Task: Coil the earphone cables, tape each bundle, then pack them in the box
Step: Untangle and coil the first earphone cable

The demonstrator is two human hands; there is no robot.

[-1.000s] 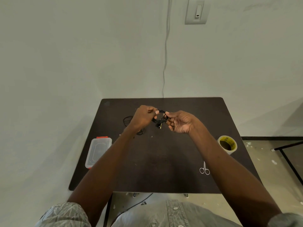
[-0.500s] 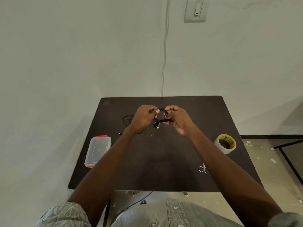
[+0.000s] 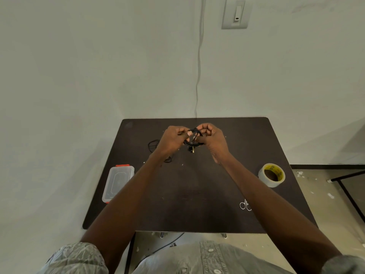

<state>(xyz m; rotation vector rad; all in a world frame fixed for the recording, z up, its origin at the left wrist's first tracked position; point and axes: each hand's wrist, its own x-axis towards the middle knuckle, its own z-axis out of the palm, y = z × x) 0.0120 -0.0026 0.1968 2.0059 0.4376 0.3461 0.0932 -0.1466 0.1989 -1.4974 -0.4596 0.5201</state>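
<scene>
Dark table: both hands raised, pinching black cable coil.

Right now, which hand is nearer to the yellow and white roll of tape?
Right. The right hand is up and left of the tape roll; the left hand lies farther left, beyond it.

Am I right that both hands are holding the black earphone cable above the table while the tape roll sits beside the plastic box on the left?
Not quite. The head view shows the tape roll on the table's right side, away from the plastic box on the left. Both the left hand and right hand do hold the black earphone cable.
</scene>
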